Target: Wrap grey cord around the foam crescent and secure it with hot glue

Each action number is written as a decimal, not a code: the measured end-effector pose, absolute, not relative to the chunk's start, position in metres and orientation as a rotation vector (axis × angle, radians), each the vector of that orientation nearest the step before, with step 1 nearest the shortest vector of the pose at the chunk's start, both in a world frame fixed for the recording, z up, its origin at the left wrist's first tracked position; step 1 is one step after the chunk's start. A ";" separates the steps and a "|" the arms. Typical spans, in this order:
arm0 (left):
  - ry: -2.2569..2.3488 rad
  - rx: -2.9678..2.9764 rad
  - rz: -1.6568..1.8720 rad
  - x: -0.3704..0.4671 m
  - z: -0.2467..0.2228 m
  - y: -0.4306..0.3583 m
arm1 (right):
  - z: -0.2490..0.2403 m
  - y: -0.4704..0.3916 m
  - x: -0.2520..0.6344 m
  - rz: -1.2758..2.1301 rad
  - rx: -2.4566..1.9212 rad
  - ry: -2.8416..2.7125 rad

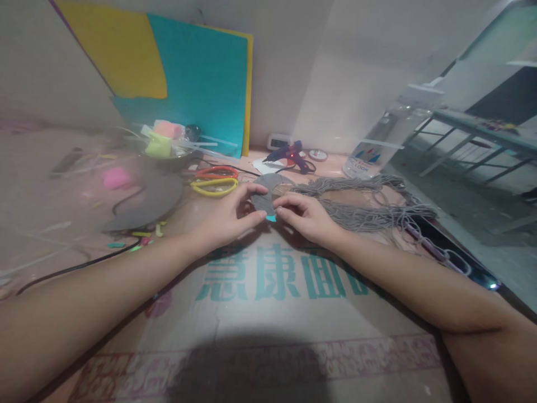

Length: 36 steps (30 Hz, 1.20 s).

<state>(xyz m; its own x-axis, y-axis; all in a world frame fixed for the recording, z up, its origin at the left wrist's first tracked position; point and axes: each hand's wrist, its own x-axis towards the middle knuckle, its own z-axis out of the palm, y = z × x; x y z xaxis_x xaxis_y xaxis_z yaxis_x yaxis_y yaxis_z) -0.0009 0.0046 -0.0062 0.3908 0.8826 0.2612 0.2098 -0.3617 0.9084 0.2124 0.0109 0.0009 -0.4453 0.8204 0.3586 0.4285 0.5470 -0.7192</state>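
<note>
A flat grey disc (263,196), seemingly wound from cord, lies between my hands, with a strip of teal showing along its near edge. My left hand (237,215) curves round its left side, index finger and thumb resting on it. At the right edge, my right hand (305,217) is closed in a pinch on what looks like grey cord; the fingertips partly cover it. A loose skein of grey cord (361,218) spreads to the right, just beyond my right hand.
Yellow-handled and orange-handled scissors (215,187) lie left of the disc. Behind are a purple glue gun (289,155), a small white device (279,141) and a clear plastic jar (375,143). Teal and yellow sheets (201,78) lean on the wall. Printed cardboard (251,319) covers the front.
</note>
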 end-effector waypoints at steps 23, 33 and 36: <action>0.864 1.689 1.163 -0.001 -0.011 0.008 | 0.002 0.010 0.208 0.968 -1.157 -1.910; 1.086 1.725 1.102 -0.007 -0.011 0.016 | 0.004 0.009 0.207 0.762 -1.169 -1.942; 1.123 1.781 1.072 -0.007 -0.009 0.014 | 0.003 0.009 0.207 0.740 -1.179 -1.945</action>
